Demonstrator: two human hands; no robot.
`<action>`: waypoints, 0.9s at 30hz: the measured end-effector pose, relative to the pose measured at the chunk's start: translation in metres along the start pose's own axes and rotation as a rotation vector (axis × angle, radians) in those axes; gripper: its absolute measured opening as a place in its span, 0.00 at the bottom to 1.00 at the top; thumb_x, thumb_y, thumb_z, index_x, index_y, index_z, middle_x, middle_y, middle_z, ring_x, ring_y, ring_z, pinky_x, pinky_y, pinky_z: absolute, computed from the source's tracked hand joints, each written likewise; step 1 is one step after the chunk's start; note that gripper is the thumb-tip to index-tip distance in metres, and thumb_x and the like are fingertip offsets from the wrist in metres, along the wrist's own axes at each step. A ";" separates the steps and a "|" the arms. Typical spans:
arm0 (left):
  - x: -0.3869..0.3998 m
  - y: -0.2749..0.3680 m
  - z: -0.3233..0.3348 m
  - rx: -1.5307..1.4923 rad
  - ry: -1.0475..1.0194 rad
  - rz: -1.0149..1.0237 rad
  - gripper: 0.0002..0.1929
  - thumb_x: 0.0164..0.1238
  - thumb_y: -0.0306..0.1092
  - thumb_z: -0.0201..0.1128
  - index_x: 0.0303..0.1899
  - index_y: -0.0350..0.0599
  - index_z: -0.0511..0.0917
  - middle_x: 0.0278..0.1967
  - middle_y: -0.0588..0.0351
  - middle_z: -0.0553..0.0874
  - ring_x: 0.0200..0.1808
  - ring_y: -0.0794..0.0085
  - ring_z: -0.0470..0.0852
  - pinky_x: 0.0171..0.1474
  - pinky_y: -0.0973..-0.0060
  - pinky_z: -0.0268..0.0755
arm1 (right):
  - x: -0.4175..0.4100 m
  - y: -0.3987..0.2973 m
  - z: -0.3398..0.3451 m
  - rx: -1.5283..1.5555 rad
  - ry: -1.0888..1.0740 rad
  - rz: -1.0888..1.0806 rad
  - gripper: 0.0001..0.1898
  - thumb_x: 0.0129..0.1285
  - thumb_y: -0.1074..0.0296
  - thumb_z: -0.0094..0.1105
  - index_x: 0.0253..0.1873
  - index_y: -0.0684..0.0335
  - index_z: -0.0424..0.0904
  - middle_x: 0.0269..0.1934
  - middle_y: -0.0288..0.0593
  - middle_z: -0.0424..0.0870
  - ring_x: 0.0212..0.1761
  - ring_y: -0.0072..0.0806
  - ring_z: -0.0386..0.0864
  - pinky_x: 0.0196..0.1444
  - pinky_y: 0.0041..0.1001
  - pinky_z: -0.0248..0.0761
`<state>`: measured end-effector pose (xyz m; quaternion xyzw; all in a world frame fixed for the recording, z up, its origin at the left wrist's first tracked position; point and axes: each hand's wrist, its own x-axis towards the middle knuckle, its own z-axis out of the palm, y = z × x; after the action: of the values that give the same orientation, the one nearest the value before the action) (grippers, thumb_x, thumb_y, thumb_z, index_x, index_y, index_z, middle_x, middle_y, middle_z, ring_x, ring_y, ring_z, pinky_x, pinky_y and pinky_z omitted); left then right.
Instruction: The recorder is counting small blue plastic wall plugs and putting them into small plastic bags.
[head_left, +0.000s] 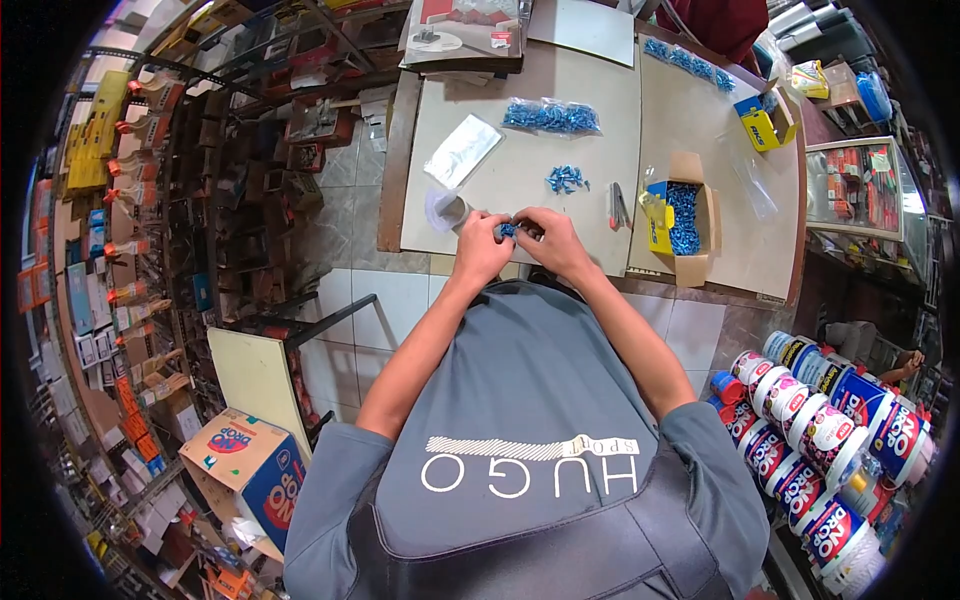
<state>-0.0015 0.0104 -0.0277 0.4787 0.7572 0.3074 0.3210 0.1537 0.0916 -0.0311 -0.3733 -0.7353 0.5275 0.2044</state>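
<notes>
At the table's near edge, my left hand (484, 244) and my right hand (551, 240) meet around a small bunch of blue screws or plugs (508, 229), gripped between the fingertips. Just beyond my right hand lies a loose pile of the same blue pieces (566, 179). Filled clear plastic bags (551, 117) sit in a row farther back. By my left hand stand a roll-like cylinder (459, 213) and crumpled clear plastic (442, 210). A stack of flat clear bags (463, 150) lies beyond them. To the right are a stapler (618, 206) and an open cardboard box of blue pieces (684, 217).
More filled bags (688, 64) and a yellow-and-blue box (765, 120) are at the far right of the table (517, 172). Magazines (465, 34) are stacked at its far left. Another person in dark red (720, 26) is across it. Paint buckets (825, 435) stand lower right.
</notes>
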 end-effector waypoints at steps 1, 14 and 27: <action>0.000 -0.001 0.000 -0.002 -0.003 -0.001 0.18 0.58 0.33 0.71 0.51 0.40 0.88 0.51 0.34 0.84 0.54 0.42 0.84 0.60 0.58 0.78 | 0.000 -0.001 0.000 -0.009 0.000 -0.025 0.12 0.61 0.73 0.68 0.49 0.67 0.85 0.37 0.52 0.86 0.35 0.37 0.84 0.42 0.32 0.78; 0.001 -0.001 -0.002 -0.020 -0.018 -0.011 0.19 0.59 0.33 0.69 0.52 0.40 0.88 0.51 0.35 0.84 0.55 0.43 0.84 0.61 0.57 0.77 | 0.001 -0.001 0.001 0.020 0.020 -0.028 0.11 0.62 0.73 0.68 0.49 0.67 0.85 0.38 0.52 0.87 0.36 0.37 0.86 0.43 0.33 0.79; 0.000 0.000 -0.003 -0.011 -0.004 0.020 0.18 0.58 0.31 0.69 0.51 0.39 0.88 0.50 0.35 0.84 0.52 0.44 0.85 0.59 0.58 0.79 | 0.000 0.003 -0.001 0.063 -0.031 0.021 0.12 0.62 0.73 0.67 0.50 0.68 0.85 0.38 0.50 0.89 0.35 0.30 0.86 0.43 0.29 0.80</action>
<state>-0.0035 0.0100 -0.0261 0.4850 0.7502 0.3135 0.3221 0.1555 0.0927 -0.0331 -0.3661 -0.7174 0.5582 0.1992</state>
